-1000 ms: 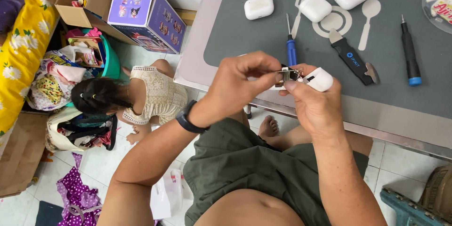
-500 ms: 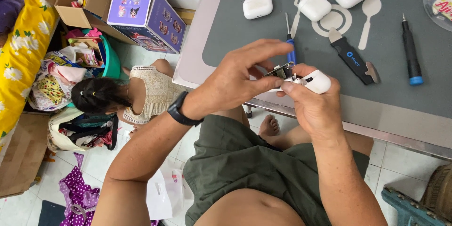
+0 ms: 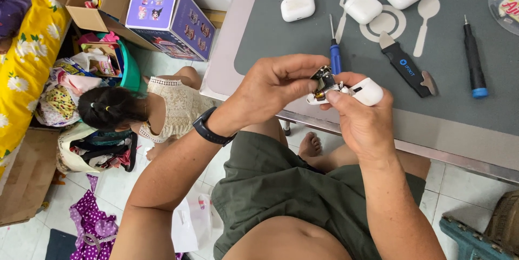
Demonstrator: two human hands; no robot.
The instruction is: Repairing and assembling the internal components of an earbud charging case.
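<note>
Two hands meet above the near edge of the table (image 3: 378, 130): the left hand (image 3: 270, 89) pinches a small metal-and-circuit part (image 3: 323, 81) between thumb and fingertips, while the right hand (image 3: 362, 122) pinches one opened white earbud case (image 3: 363, 92), its long axis lying roughly level and running left to right, the rounded end pointing right. One black wristband (image 3: 208, 128) circles the left wrist. On the grey mat (image 3: 443, 33) behind them (all well apart from the hands) lie three closed white cases (image 3: 298, 7), two blue-tipped screwdrivers, the nearer one (image 3: 335, 54) pointing away from the person, and one black pry tool (image 3: 405, 68). To the far left, a child (image 3: 135, 111) sits on the floor beside one purple box (image 3: 170, 19).
</note>
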